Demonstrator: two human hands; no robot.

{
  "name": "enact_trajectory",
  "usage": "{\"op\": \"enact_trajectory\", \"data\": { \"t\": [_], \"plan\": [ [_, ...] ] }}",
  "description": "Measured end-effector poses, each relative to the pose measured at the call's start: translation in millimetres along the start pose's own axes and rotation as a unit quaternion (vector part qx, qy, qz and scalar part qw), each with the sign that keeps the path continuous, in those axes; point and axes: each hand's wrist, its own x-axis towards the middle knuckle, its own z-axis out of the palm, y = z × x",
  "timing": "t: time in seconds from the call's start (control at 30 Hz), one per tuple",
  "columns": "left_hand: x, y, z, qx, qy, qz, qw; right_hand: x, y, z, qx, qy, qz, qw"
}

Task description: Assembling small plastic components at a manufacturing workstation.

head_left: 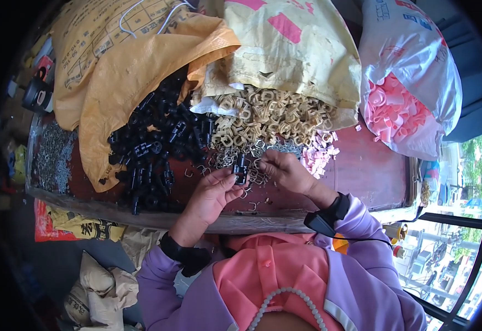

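Note:
My left hand (214,194) pinches a small black plastic part (241,172) upright between thumb and fingers, above the near side of the table. My right hand (289,172) is beside it on the right, its fingers curled together; whatever they hold, if anything, is hidden. Bent metal wire pieces (227,158) lie loose around and behind both hands. Behind them a heap of beige plastic pieces (277,118) spills from a pale yellow sack (293,60). Left of my left hand spreads a pile of black plastic parts (151,146), partly under an orange-yellow sack (100,105).
Small pink pieces (319,154) lie right of the beige heap. A white sack (412,49) with pink plastic parts (392,107) stands at the far right. Small metal bits (56,160) cover the left end of the red-brown table (370,176). Paper sacks (100,281) lie below left.

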Motion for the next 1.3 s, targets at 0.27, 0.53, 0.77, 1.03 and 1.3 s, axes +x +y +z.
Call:
{"op": "enact_trajectory", "data": {
  "t": [0.27, 0.53, 0.77, 1.03, 1.3],
  "plan": [
    [15.6, -17.1, 43.2, 0.033, -0.041, -0.009, 0.999, -44.6, -8.7, -21.3, 0.065, -0.046, 0.023, 0.997],
    [28.8, -30.4, 58.3, 0.056, -0.106, -0.02, 0.993, -68.5, 13.6, -27.0, 0.269, 0.013, 0.008, 0.963],
    [41.1, -37.0, 66.1, 0.027, -0.13, -0.058, 0.989, -78.3, 6.3, -46.4, 0.37, 0.008, 0.063, 0.927],
    [40.4, -41.1, 68.6, -0.014, -0.153, -0.073, 0.985, -90.0, 8.4, -31.9, 0.4, 0.048, 0.053, 0.914],
    [29.1, -38.5, 71.9, -0.012, -0.141, -0.069, 0.988, -88.0, 0.4, -28.9, 0.271, 0.096, -0.048, 0.956]
  ]
}}
